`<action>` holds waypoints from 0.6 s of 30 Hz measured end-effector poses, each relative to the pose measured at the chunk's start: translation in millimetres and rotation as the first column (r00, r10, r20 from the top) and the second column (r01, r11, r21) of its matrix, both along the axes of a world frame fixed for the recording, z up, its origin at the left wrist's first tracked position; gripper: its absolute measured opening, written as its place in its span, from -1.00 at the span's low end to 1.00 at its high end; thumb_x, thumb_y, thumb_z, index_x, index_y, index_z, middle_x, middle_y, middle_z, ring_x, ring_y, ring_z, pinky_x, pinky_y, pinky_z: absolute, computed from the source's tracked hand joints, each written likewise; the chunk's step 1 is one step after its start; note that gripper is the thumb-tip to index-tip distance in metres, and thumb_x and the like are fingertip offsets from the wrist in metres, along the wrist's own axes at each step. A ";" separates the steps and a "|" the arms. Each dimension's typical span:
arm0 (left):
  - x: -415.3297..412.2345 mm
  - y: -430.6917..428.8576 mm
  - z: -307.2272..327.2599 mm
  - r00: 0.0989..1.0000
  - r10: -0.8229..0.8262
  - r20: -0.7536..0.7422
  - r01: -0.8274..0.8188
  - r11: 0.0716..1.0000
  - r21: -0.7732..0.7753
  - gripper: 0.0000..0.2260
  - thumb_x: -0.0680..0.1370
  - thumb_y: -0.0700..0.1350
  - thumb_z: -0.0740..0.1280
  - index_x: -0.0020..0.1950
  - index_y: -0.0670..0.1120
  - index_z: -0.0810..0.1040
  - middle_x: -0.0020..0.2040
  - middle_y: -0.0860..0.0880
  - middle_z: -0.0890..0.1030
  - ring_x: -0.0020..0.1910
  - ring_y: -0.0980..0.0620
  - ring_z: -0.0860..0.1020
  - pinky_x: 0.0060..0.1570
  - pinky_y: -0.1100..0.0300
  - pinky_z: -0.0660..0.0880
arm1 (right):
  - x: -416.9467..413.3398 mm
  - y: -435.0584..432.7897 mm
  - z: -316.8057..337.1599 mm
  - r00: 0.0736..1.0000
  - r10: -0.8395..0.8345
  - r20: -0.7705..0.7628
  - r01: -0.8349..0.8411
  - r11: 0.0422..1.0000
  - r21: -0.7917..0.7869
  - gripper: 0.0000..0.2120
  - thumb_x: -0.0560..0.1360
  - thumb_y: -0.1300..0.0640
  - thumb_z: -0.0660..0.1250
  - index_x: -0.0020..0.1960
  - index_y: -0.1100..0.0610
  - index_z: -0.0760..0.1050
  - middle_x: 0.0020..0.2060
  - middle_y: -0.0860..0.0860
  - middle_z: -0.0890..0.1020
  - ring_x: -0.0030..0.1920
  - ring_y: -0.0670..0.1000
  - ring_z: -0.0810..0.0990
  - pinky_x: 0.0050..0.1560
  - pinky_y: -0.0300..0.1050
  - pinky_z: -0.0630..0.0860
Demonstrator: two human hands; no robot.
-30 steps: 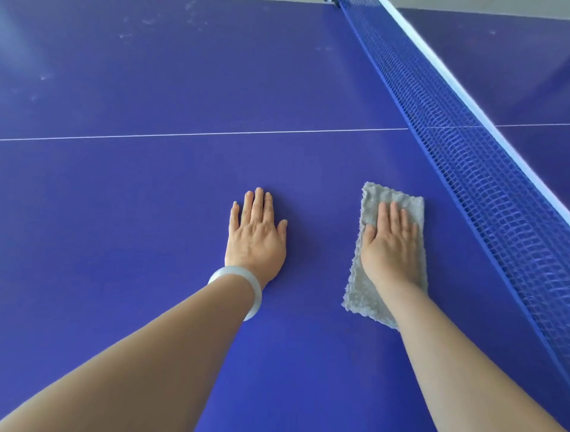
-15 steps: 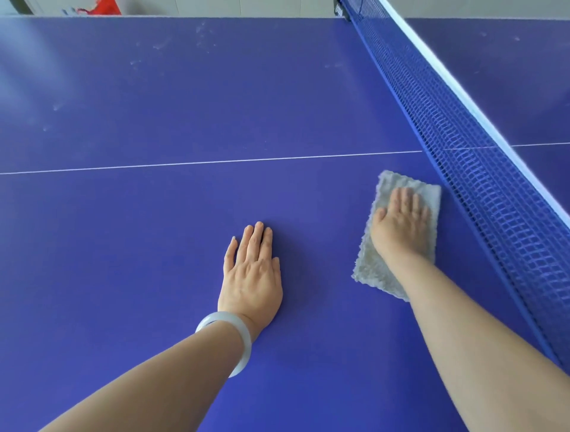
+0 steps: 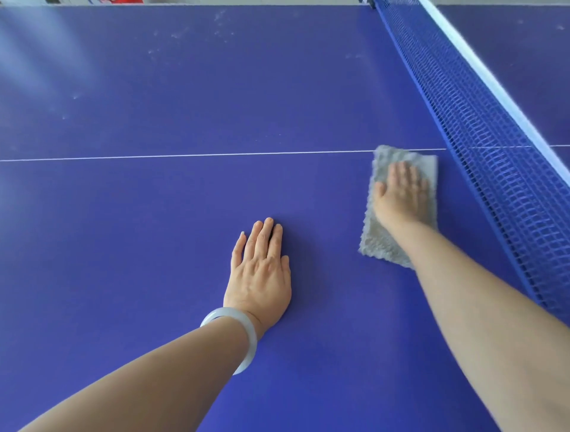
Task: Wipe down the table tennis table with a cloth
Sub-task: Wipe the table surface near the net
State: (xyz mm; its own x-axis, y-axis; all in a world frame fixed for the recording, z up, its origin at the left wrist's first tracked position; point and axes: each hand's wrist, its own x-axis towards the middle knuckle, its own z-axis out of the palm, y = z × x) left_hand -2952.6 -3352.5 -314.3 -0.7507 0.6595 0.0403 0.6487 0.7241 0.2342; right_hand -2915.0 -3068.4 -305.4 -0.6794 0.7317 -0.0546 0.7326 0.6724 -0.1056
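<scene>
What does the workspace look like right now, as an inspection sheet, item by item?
Surface: blue table, pale specks on its far part beyond the white line.
Job's things: grey cloth flat on the table beside the net, far edge at the white line.
Clutter: nothing seen.
Hands: right hand presses flat on the cloth; left hand rests flat on bare table, pale bracelet on its wrist.
Cables: nothing seen.
Surroundings: something red beyond the far edge, unclear.

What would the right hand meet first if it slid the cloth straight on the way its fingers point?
The right hand, flat on the cloth, would first cross the white centre line; beyond lies open table. The net seems to run alongside.
</scene>
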 end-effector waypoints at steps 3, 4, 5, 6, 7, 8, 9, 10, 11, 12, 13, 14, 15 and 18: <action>0.6 0.0 1.8 1.000 0.002 0.003 -0.002 1.000 -0.001 -0.48 0.65 -0.02 -0.06 0.61 -0.08 0.00 0.62 0.00 -0.02 0.59 0.03 -0.11 0.52 0.10 -0.29 | 11.9 -32.5 -4.9 0.860 0.510 -0.024 -0.510 0.860 0.001 -0.43 0.67 -0.10 -0.10 0.63 0.06 -0.03 0.61 -0.05 -0.01 0.60 -0.05 -0.09 0.59 -0.02 -0.13; 0.2 0.1 1.7 1.000 0.002 0.005 -0.002 1.000 0.000 -0.49 0.65 -0.02 -0.06 0.61 -0.08 0.01 0.62 0.00 -0.02 0.59 0.03 -0.11 0.53 0.10 -0.28 | 18.9 -26.1 -3.1 0.794 0.607 -0.008 -0.608 0.794 -0.017 -0.43 0.67 -0.11 -0.11 0.63 0.03 -0.04 0.61 -0.08 -0.02 0.60 -0.09 -0.10 0.59 -0.05 -0.14; 0.1 0.2 1.4 1.000 0.001 0.006 -0.001 1.000 -0.002 -0.49 0.65 -0.02 -0.05 0.61 -0.08 0.01 0.62 0.00 -0.02 0.59 0.03 -0.11 0.53 0.10 -0.27 | 24.2 -9.9 -1.3 0.776 0.631 -0.004 -0.631 0.775 -0.027 -0.43 0.66 -0.13 -0.12 0.63 0.01 -0.04 0.61 -0.09 -0.01 0.60 -0.11 -0.10 0.59 -0.07 -0.14; 0.0 0.4 1.4 1.000 0.000 0.004 0.000 1.000 -0.004 -0.49 0.66 -0.02 -0.05 0.61 -0.08 0.01 0.62 0.00 -0.02 0.59 0.03 -0.11 0.53 0.09 -0.26 | 28.6 10.4 -1.1 0.804 0.594 -0.006 -0.594 0.804 -0.020 -0.43 0.65 -0.14 -0.13 0.63 0.00 -0.04 0.61 -0.09 0.00 0.60 -0.11 -0.09 0.59 -0.07 -0.13; 0.3 0.5 1.6 1.000 0.001 0.005 -0.001 1.000 -0.006 -0.49 0.66 -0.03 -0.04 0.61 -0.08 0.01 0.62 0.00 -0.02 0.59 0.03 -0.11 0.53 0.09 -0.25 | 33.4 32.0 -1.8 0.855 0.519 -0.011 -0.519 0.855 -0.007 -0.42 0.65 -0.16 -0.15 0.63 -0.01 -0.04 0.61 -0.08 0.00 0.60 -0.10 -0.09 0.59 -0.05 -0.13; 0.9 0.5 2.1 1.000 0.002 0.007 -0.002 1.000 -0.009 -0.49 0.66 -0.03 -0.04 0.61 -0.08 0.02 0.62 0.00 -0.01 0.59 0.03 -0.10 0.54 0.08 -0.24 | 39.2 53.3 -3.2 0.905 0.426 -0.013 -0.426 0.905 0.004 -0.41 0.64 -0.19 -0.17 0.63 -0.03 -0.04 0.61 -0.08 0.00 0.60 -0.09 -0.09 0.59 -0.04 -0.14; 1.1 0.5 2.2 1.000 0.003 0.008 -0.003 1.000 -0.012 -0.49 0.66 -0.03 -0.03 0.61 -0.09 0.03 0.62 0.00 0.00 0.59 0.03 -0.09 0.54 0.08 -0.24 | 44.2 71.8 -5.3 0.939 0.343 -0.004 -0.343 0.939 0.011 -0.40 0.64 -0.21 -0.19 0.63 -0.04 -0.05 0.61 -0.09 -0.01 0.60 -0.08 -0.10 0.58 -0.04 -0.16; 1.0 0.3 1.7 1.000 0.003 0.009 -0.003 1.000 -0.013 -0.49 0.65 -0.03 -0.03 0.61 -0.08 0.03 0.62 0.00 0.00 0.59 0.03 -0.10 0.54 0.08 -0.24 | 48.1 85.5 -7.2 0.961 0.276 0.009 -0.276 0.961 0.014 -0.40 0.63 -0.23 -0.21 0.63 -0.06 -0.07 0.61 -0.09 -0.03 0.60 -0.06 -0.10 0.57 -0.03 -0.18; 0.5 0.3 0.7 1.000 0.005 0.012 -0.004 1.000 -0.010 -0.49 0.65 -0.03 -0.04 0.61 -0.08 0.03 0.62 0.00 0.00 0.59 0.04 -0.10 0.53 0.09 -0.25 | 51.5 94.0 -8.8 0.976 0.218 0.021 -0.218 0.976 0.018 -0.40 0.63 -0.23 -0.21 0.63 -0.07 -0.07 0.62 -0.08 -0.04 0.60 -0.03 -0.11 0.57 0.00 -0.18; -0.3 0.3 -0.1 1.000 0.007 0.015 -0.007 1.000 -0.005 -0.49 0.65 -0.03 -0.04 0.61 -0.08 0.02 0.62 0.01 -0.01 0.59 0.04 -0.10 0.53 0.10 -0.26 | 54.6 97.0 -10.3 0.987 0.161 0.031 -0.161 0.987 0.022 -0.39 0.62 -0.23 -0.21 0.63 -0.07 -0.07 0.62 -0.06 -0.05 0.61 0.02 -0.11 0.58 0.05 -0.18; -0.6 0.5 -0.8 1.000 0.010 0.015 -0.010 1.000 -0.003 -0.49 0.65 -0.03 -0.04 0.61 -0.07 0.03 0.62 0.01 0.00 0.59 0.04 -0.10 0.53 0.10 -0.26 | 58.1 96.8 -11.5 0.994 0.099 0.037 -0.100 0.995 0.025 -0.40 0.63 -0.23 -0.20 0.63 -0.07 -0.07 0.62 -0.05 -0.05 0.61 0.07 -0.11 0.58 0.10 -0.17; -0.5 0.8 -1.2 1.000 0.013 0.012 -0.013 1.000 0.000 -0.49 0.65 -0.02 -0.04 0.61 -0.07 0.03 0.62 0.01 0.00 0.59 0.04 -0.10 0.53 0.10 -0.26 | 61.6 93.8 -11.7 0.999 0.035 0.041 -0.036 0.999 0.029 -0.40 0.63 -0.22 -0.21 0.62 -0.07 -0.08 0.62 -0.03 -0.06 0.61 0.13 -0.11 0.58 0.14 -0.16; 0.0 1.0 -1.3 1.000 0.013 0.007 -0.013 1.000 0.002 -0.49 0.65 -0.03 -0.03 0.61 -0.08 0.04 0.62 0.00 0.01 0.59 0.04 -0.09 0.53 0.10 -0.25 | 65.4 87.5 -11.3 0.999 -0.028 0.044 0.027 0.999 0.028 -0.40 0.63 -0.22 -0.22 0.62 -0.08 -0.09 0.62 -0.01 -0.07 0.60 0.18 -0.11 0.58 0.18 -0.16; 0.6 0.8 -0.8 1.000 0.011 0.013 -0.011 1.000 0.013 -0.50 0.65 -0.03 -0.02 0.61 -0.09 0.07 0.62 -0.01 0.03 0.59 0.02 -0.06 0.54 0.07 -0.21 | 80.5 50.8 -8.6 0.985 -0.163 0.053 0.164 0.987 0.003 -0.39 0.60 -0.20 -0.26 0.62 -0.06 -0.12 0.62 0.03 -0.08 0.59 0.28 -0.11 0.56 0.25 -0.16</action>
